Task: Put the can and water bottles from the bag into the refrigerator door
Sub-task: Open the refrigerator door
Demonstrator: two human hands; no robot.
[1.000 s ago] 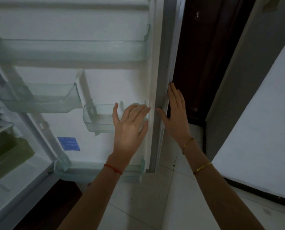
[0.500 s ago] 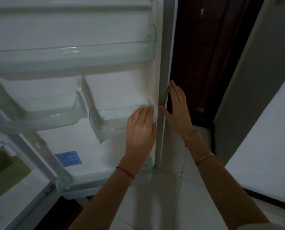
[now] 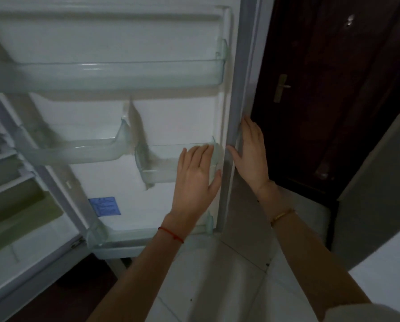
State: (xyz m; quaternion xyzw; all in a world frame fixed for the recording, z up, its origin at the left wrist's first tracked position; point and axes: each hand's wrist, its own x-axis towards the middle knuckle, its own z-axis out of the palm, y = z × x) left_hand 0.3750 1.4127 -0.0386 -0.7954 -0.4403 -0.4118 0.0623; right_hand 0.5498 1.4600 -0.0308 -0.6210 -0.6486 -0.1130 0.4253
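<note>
The refrigerator door [image 3: 171, 122] stands open, its white inner side facing me. It carries clear plastic shelves: a wide upper one [image 3: 115, 75], a middle left one [image 3: 78, 151], a small middle right one [image 3: 157, 169] and a bottom one [image 3: 147, 235]. All of them are bare. My left hand [image 3: 196, 180] lies flat with fingers together against the small right shelf near the door's edge. My right hand [image 3: 252, 152] rests flat on the door's outer edge, fingers up. Neither hand holds anything. No can, bottle or bag is in view.
The refrigerator's interior [image 3: 13, 194] with white shelves and a greenish drawer is at the left. A dark wooden door [image 3: 322, 101] with a metal handle [image 3: 281, 87] stands behind the fridge door. A grey wall [image 3: 380, 182] is at the right, pale tiled floor [image 3: 217, 287] below.
The door has swung further open to the right with both hands on it. My left hand slid right to the small shelf's end and its fingers closed together.
</note>
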